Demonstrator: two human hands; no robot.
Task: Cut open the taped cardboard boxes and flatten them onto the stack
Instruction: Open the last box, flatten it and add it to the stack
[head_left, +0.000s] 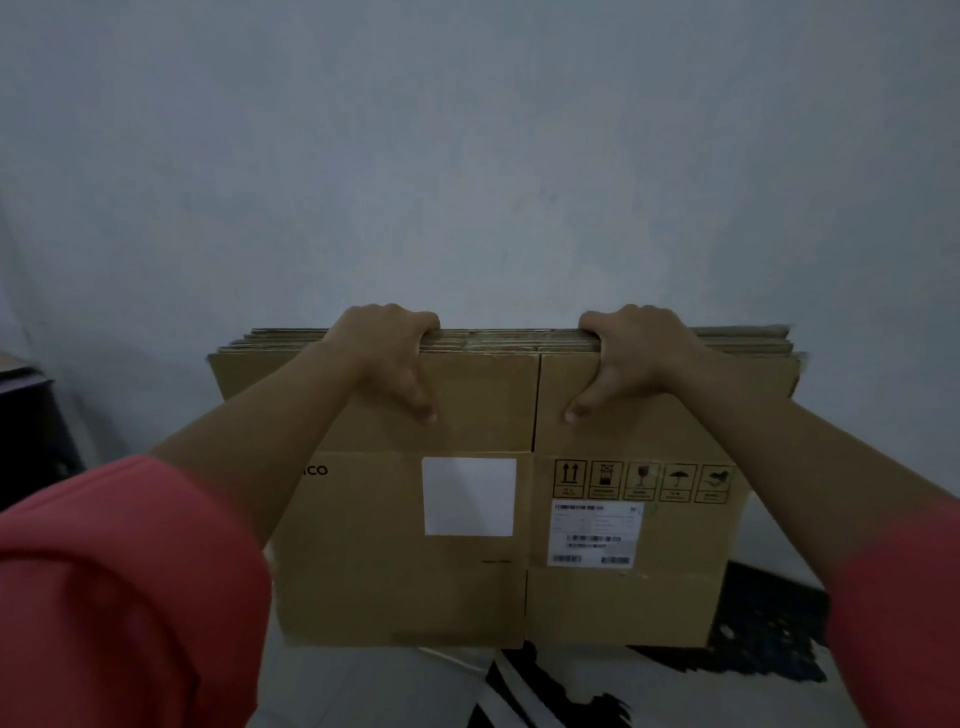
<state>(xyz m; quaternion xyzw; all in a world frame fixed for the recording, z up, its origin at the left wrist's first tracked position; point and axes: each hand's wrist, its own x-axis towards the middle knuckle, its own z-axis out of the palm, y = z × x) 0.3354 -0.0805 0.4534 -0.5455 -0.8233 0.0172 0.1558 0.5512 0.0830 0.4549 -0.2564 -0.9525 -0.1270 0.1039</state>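
Against the pale grey wall (467, 156), your upright stack of flattened brown cardboard boxes (363, 571) stands long edge uppermost; your left hand (387, 348) and right hand (636, 348) clamp that edge, fingers curled behind, thumbs in front.

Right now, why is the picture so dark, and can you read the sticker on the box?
Head view: the light is dim and bluish, with no glare on the wall; head view: the sticker print is too blurred to read; head view: the wide lens skews the box sides, and the near sleeve looks big and soft.
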